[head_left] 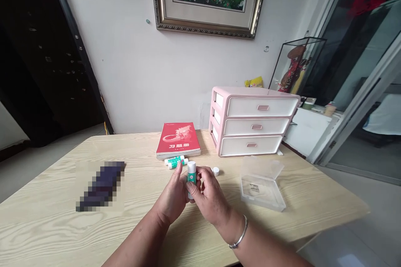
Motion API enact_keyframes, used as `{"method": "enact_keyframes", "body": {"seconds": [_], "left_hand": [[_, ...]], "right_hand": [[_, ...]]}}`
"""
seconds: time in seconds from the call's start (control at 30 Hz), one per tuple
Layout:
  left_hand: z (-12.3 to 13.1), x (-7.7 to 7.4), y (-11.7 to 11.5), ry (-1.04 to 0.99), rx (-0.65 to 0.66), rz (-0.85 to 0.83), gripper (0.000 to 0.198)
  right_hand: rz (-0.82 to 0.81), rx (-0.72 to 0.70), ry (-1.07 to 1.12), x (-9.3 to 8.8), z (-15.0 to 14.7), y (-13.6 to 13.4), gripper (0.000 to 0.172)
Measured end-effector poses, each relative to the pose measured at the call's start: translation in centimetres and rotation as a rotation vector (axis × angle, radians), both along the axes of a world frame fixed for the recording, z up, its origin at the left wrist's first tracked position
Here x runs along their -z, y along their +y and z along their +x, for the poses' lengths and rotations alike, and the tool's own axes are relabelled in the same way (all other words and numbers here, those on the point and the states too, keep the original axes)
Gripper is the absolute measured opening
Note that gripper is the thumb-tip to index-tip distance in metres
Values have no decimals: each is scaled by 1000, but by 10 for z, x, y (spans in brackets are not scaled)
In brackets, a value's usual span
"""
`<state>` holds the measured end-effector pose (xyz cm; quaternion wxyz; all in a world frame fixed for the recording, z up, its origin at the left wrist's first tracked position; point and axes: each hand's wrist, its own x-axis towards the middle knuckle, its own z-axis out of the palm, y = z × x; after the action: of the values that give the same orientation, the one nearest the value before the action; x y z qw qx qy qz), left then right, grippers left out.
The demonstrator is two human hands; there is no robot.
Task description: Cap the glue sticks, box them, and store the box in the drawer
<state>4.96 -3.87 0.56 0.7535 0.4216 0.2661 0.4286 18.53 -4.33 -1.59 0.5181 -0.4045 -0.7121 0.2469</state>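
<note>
Both hands close around one upright glue stick [191,178], green and white with a white top. My left hand [175,194] supports it from the left, thumb pointing up. On the right, my right hand [209,194] grips it with the thumb across its front. Just beyond the hands lie two more green-and-white glue sticks [175,161] on their sides, in front of a red book [178,138]. A small white cap [216,171] sits on the table right beside my right hand.
A clear plastic box [263,192] with its lid raised stands to the right on the wooden table [134,225]. Behind it is a pink and white drawer unit [255,127]. A dark pixelated object [102,185] lies at the left. The wall rises behind the table.
</note>
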Motion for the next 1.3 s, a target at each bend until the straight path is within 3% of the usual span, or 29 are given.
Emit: {"method": "enact_keyframes", "body": {"seconds": [0.17, 0.27, 0.43, 0.57, 0.7, 0.9, 1.1, 1.2, 1.3], "left_hand": [[1, 1, -3, -85, 232, 139, 72], [-3, 6, 0, -58, 242, 187, 69], [-13, 13, 9, 92, -37, 217, 57], [-16, 10, 13, 175, -230, 197, 52], [-18, 10, 19, 308, -475, 140, 46], [-33, 25, 35, 522, -690, 163, 39], [-50, 36, 50, 1185, -787, 406, 38], [-52, 38, 55, 1325, -810, 518, 32], [-46, 43, 61, 1397, -758, 658, 41]], "right_hand": [[17, 74, 7, -4, 1, -9, 24], [-44, 81, 62, -11, 17, -18, 29], [-1, 281, -74, -35, 88, -25, 33], [-115, 382, -440, -42, 157, -19, 31], [-261, 461, -836, -35, 196, -12, 27], [-290, 443, -1069, -25, 201, -1, 22], [-248, 459, -1058, -18, 202, 6, 27], [-134, 508, -989, -18, 198, 3, 20], [69, 553, -794, -23, 176, -8, 22]]}}
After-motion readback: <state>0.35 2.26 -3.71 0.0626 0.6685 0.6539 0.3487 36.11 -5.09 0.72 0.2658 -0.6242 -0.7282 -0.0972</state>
